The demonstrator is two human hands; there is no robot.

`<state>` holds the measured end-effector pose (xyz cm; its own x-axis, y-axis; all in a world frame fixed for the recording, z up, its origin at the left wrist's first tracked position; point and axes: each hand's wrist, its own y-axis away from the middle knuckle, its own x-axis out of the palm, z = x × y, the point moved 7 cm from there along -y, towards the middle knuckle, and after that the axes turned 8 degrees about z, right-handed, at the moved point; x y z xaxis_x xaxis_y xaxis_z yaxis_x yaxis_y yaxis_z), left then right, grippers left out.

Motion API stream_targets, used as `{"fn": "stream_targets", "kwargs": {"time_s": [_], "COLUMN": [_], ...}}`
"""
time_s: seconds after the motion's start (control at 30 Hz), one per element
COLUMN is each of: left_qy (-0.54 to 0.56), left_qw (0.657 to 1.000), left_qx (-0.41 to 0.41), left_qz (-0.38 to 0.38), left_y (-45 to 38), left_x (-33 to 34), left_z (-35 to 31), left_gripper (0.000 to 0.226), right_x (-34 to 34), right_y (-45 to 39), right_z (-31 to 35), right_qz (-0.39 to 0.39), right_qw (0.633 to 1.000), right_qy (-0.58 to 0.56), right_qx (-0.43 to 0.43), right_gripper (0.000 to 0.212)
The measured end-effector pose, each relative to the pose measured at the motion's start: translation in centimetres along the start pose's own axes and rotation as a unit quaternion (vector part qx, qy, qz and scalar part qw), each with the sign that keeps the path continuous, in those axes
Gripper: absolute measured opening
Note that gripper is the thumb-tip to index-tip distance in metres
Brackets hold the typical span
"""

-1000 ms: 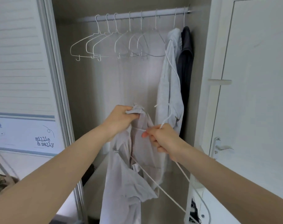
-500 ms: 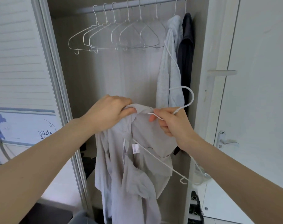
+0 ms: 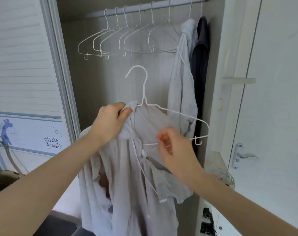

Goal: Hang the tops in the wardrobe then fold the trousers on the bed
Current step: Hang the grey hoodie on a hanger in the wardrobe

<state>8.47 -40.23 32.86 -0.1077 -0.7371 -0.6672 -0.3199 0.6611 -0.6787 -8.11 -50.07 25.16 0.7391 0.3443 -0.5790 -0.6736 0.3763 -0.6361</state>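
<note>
I stand at the open wardrobe. My left hand (image 3: 110,123) grips the collar of a light grey shirt (image 3: 127,184), which hangs down crumpled. A white wire hanger (image 3: 144,86) stands upright against the collar, its left arm inside the shirt and its right arm bare. My right hand (image 3: 172,149) is blurred, with its fingers curled at the hanger's lower bar. Above, the rail (image 3: 162,5) carries several empty wire hangers (image 3: 121,41). On the rail's right end hang a pale grey hooded top (image 3: 182,82) and a dark top (image 3: 201,57).
A white sliding door (image 3: 25,65) with a "millie & sally" sticker bounds the wardrobe on the left. The open white door (image 3: 272,116) with a metal handle (image 3: 238,155) is on the right. A bag (image 3: 1,178) sits at the lower left.
The hanger has turned from lying tilted to standing upright with its hook on top. My right hand moved from the hanger's neck down to its lower bar. My left hand kept its grip on the collar.
</note>
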Motion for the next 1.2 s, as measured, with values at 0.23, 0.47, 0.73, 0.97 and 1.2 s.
{"fn": "stream_targets", "kwargs": {"time_s": [0.23, 0.47, 0.73, 0.97, 1.2], "left_qy": [0.091, 0.191, -0.003, -0.130, -0.136], "left_qw": [0.992, 0.972, 0.997, 0.989, 0.983], "left_qx": [-0.043, -0.103, -0.076, 0.016, 0.071], "left_qz": [-0.071, -0.088, -0.027, 0.063, 0.098], "left_y": [-0.1, 1.2, 3.9, 4.7, 4.2], "left_x": [-2.5, -5.3, -7.1, -4.9, -0.2], "left_z": [0.7, 4.8, 8.8, 8.3, 4.6], "left_gripper": [0.045, 0.042, 0.039, 0.025, 0.019], "right_x": [9.2, 10.1, 2.6, -1.4, -1.2], "right_y": [1.7, 3.3, -2.0, -5.1, -8.7], "right_z": [-1.6, -5.1, -8.7, -5.5, 3.5], "right_qz": [0.283, 0.475, 0.334, 0.234, 0.180], "right_qw": [0.953, 0.868, 0.923, 0.943, 0.976], "right_qy": [-0.059, -0.008, 0.181, 0.236, 0.065], "right_qx": [0.094, 0.144, 0.055, -0.025, -0.099], "right_gripper": [0.020, 0.015, 0.045, 0.040, 0.040]}}
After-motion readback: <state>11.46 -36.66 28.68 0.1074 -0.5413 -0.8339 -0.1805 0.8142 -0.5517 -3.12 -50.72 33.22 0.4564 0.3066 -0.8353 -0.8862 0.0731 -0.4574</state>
